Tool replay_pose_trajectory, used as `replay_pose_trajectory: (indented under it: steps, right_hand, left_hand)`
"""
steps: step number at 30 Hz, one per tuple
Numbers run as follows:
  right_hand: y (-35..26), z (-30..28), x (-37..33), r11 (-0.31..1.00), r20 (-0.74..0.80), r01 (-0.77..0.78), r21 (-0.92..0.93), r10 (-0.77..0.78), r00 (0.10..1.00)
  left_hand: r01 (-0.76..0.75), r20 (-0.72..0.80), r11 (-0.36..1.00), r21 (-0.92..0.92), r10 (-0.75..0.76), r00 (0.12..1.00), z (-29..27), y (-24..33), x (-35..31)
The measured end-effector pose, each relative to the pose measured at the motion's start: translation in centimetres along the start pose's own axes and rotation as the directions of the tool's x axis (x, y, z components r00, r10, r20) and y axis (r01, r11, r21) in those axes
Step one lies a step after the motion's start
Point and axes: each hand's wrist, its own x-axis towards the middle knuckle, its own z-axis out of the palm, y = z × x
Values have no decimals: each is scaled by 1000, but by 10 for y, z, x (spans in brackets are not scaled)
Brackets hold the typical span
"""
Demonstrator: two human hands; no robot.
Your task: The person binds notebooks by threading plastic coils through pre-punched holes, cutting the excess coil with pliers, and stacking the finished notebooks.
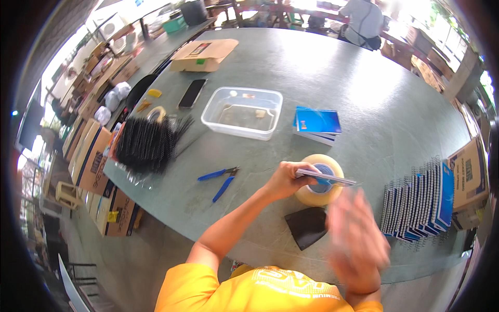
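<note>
My left hand (291, 179) is closed on a thin notebook (332, 179), seen nearly edge-on above a wide roll of clear tape (310, 198). To the right, my right hand (357, 236) is blurred by motion; its fingers look stretched out, and I see nothing held in it. Between the tape and my body lies a dark, flat piece (301, 229), close beside the right hand. Beyond the tape, a short stack of blue-covered notebooks (318, 121) rests on the table. Blue-handled cutters (224, 179) lie open to the left of my left hand.
A clear plastic tub (241, 130) stands mid-table, near a phone (192, 93) and a cardboard box (195, 63). Black spiral coils (145, 145) are heaped at the left edge. Spiral-bound notebooks (416, 203) stand in a row at right, against a carton (468, 174).
</note>
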Motion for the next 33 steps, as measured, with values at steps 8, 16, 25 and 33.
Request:
replay_pose_trajectory:
  steps: [8,16,25,33]
  right_hand:
    - [106,36,5,847,142,-190,-496,294,945]
    - [124,44,17,865,87,-149,-480,216,972]
    - [113,47,28,874,178,-163,-457,269,946]
    - [118,42,25,861,214,-203,-467,333,918]
  left_hand:
    - [156,-311,838,522,17,950,-130,-6,-19]
    - [454,-475,170,875,111,873,-247,-101,-72]
    - [258,-343,382,887,175,923,-231,-90,-82]
    - [449,-365,893,-6,-420,831,-213,-3,-42]
